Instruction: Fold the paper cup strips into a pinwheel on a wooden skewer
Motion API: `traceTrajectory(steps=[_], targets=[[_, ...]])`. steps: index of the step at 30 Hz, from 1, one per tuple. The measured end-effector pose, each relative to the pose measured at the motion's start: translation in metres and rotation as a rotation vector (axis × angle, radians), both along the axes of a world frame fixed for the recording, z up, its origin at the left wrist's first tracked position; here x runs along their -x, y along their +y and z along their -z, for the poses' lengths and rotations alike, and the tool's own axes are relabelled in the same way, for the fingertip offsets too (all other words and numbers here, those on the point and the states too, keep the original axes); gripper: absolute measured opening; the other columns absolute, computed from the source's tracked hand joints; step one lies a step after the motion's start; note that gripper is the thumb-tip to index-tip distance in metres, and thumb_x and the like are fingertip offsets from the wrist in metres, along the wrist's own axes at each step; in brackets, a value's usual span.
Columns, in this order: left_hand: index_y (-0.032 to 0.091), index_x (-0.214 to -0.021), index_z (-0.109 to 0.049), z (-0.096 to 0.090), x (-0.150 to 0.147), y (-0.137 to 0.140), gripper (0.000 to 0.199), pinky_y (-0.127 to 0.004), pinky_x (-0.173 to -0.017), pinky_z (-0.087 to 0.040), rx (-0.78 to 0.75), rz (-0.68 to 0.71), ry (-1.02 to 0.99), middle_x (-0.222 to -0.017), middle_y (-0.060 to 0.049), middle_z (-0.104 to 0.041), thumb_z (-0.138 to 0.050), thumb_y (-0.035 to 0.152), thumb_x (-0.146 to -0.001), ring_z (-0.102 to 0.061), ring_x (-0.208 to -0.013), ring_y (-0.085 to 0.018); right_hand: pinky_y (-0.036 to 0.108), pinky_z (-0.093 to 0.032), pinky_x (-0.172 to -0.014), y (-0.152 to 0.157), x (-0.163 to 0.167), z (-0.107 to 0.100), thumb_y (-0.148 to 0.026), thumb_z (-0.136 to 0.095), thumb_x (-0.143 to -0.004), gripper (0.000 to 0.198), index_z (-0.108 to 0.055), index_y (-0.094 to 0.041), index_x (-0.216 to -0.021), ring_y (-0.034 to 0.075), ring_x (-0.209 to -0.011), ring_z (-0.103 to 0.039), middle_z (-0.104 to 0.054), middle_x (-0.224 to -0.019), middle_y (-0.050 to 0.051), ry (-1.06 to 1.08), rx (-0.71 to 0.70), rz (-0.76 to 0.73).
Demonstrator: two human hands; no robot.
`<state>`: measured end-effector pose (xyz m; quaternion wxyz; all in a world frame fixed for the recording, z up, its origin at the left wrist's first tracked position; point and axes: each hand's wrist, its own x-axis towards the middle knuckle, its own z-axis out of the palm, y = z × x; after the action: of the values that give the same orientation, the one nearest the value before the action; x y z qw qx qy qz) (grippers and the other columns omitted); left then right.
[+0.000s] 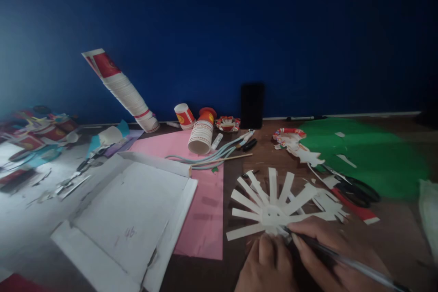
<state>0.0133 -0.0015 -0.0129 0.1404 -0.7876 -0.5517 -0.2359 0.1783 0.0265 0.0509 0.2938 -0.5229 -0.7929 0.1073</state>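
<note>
A deep blue wall point(212, 32) rises behind a dark brown tabletop point(201, 273), the light brighter toward the left

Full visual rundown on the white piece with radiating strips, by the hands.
The white piece looks like paper or thin card: a small centre with long, narrow strips fanning out to the left, far side and right. Two small dark dots sit side by side on the centre. It is over the brown table. The left hand is at its near edge; the right hand holds a pen, tip at the centre's near side, contact unclear.
</note>
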Motion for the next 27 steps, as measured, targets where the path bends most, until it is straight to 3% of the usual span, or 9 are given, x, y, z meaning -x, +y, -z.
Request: traceTrajectory(steps=[9,12,18,27], targets=[[0.014,-0.118,-0.072,-0.002,-0.007,-0.004,0.044,-0.035,-0.084,-0.057,0.168,0.069,0.027,-0.106,-0.013,-0.069,-0.06,0.025,-0.076,-0.06,-0.099,-0.025,0.019,-0.061,-0.063,0.004,0.003,-0.006,-0.031,-0.056,-0.092,0.013,-0.067,-0.031,-0.099,0.014,-0.068,-0.075,-0.077,-0.082,-0.004,0.048,-0.07,-0.013],[0.012,-0.118,-0.071,-0.013,-0.006,-0.001,0.045,-0.034,-0.083,-0.056,0.182,0.125,-0.006,-0.106,-0.013,-0.069,-0.059,0.028,-0.078,-0.059,-0.096,-0.024,0.021,-0.061,-0.061,0.004,0.003,-0.004,-0.033,-0.056,-0.092,0.015,-0.068,-0.031,-0.099,0.015,-0.067,-0.075,-0.078,-0.082,-0.004,0.031,-0.076,-0.007],[0.009,-0.125,-0.068,-0.038,0.004,0.008,0.042,-0.031,-0.079,-0.056,0.392,0.283,0.154,-0.107,-0.014,-0.07,-0.048,0.031,-0.096,-0.06,-0.092,-0.022,0.023,-0.061,-0.061,0.002,-0.002,0.006,-0.034,-0.054,-0.093,0.016,-0.068,-0.031,-0.1,0.016,-0.068,-0.076,-0.079,-0.085,-0.003,-0.004,-0.064,-0.001],[0.008,-0.131,-0.065,-0.043,0.006,0.008,0.044,-0.035,-0.086,-0.055,0.43,0.317,0.204,-0.116,-0.015,-0.068,-0.045,0.025,-0.096,-0.058,-0.102,-0.024,0.022,-0.062,-0.063,0.002,0.001,0.006,-0.036,-0.052,-0.096,0.014,-0.065,-0.031,-0.101,0.016,-0.068,-0.075,-0.078,-0.083,-0.003,-0.031,-0.043,-0.027]])
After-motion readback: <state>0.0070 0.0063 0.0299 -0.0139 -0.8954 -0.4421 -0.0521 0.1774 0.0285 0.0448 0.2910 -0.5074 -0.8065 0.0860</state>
